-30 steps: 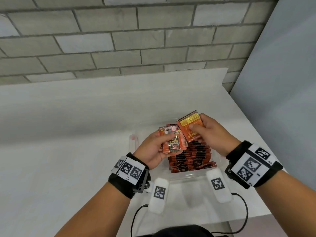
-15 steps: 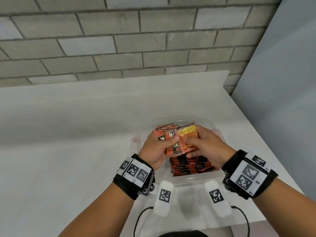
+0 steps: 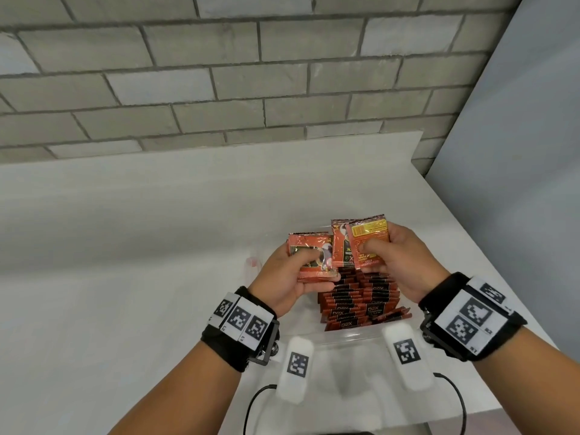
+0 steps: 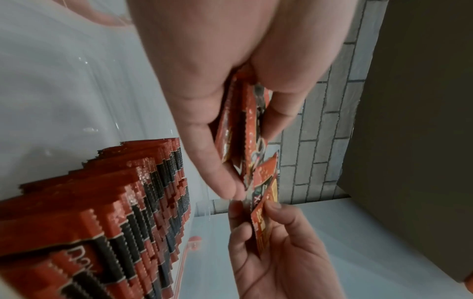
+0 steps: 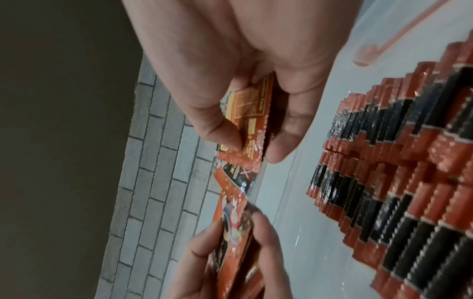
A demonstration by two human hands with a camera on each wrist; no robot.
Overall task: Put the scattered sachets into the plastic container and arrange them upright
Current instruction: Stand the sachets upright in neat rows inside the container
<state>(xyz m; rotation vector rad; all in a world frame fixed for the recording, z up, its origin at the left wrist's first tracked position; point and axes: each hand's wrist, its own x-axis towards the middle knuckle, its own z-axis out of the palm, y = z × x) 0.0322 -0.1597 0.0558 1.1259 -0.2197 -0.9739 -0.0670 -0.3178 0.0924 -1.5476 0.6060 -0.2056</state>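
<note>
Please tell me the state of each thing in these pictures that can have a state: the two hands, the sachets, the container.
left hand: grips a small bundle of sachets, above the container
right hand: pinches two sachets, fanned and upright
sachets in the container: packed on edge in rows
plastic container: open, no lid in view, partly filled

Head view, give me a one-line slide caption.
Left hand and right hand each hold sachets above upright rows in the plastic container.
</note>
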